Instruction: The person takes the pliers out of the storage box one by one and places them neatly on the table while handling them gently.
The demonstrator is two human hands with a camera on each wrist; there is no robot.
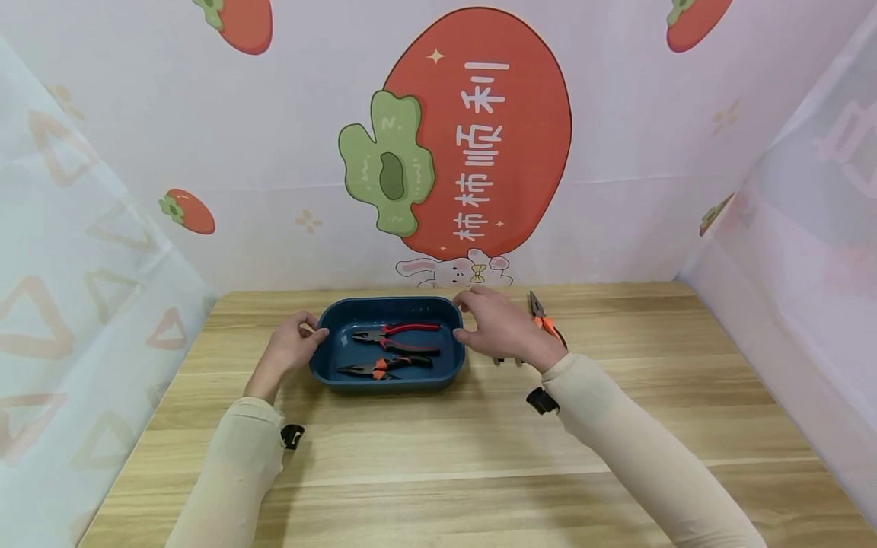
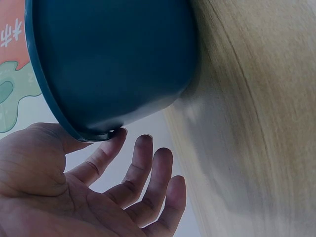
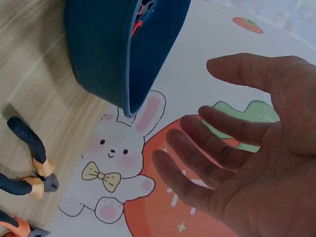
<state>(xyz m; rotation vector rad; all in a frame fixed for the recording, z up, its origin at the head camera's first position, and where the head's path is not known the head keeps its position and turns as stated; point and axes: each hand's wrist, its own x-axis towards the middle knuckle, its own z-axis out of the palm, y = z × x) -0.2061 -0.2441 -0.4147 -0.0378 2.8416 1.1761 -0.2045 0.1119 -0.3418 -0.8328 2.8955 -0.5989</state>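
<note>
A dark blue plastic basin [image 1: 387, 387] stands on the table, its side wall [image 2: 113, 64] filling the upper left wrist view. At its left end my left hand [image 1: 291, 346] pinches the rim between thumb and index finger, the other fingers spread below. My right hand [image 1: 503, 327] is at the right end; the right wrist view shows its fingers [image 3: 182, 190] loosely extended and apart from the basin wall [image 3: 98, 49]. Inside lie combination pliers with red and black handles [image 1: 414, 327] and pointed-nose pliers with orange and black handles [image 1: 404, 362].
Long-nose pliers [image 1: 537, 308] with orange and black handles lie right of the basin, beyond my right hand. Another pair of pliers [image 3: 37, 153] lies beside them, mostly hidden by that hand in the head view. A printed cloth wall [image 1: 617, 228] borders the wooden table's back edge.
</note>
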